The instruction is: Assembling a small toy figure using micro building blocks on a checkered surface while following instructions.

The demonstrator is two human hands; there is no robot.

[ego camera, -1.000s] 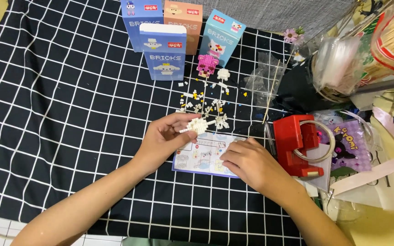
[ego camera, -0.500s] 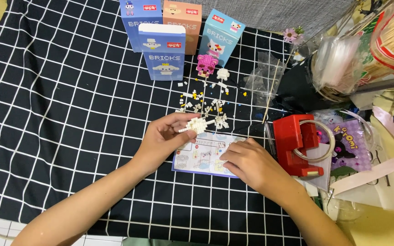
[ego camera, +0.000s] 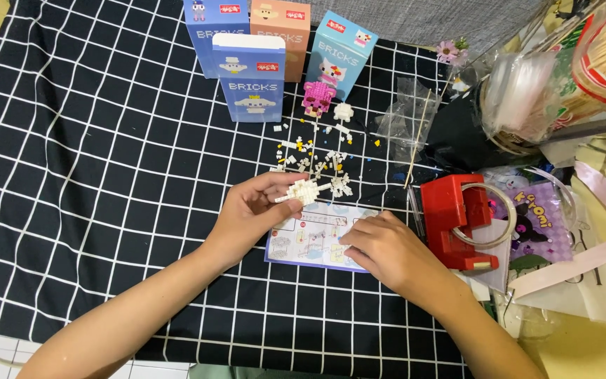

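White brick assembly [ego camera: 301, 191] is what we hold: a small, knobbly cluster of tiny white blocks with short arms sticking out sideways. We pinch it between the thumb and fingertips of our left hand [ego camera: 250, 214], just above the instruction sheet [ego camera: 315, 236] on the desk [ego camera: 106, 175]. Our right hand [ego camera: 387, 251] rests flat on that sheet, fingers loosely together, gripping nothing. Loose bricks [ego camera: 317, 158] lie scattered just beyond the assembly. We cannot make out the underside of the assembly, and our right hand covers part of the sheet.
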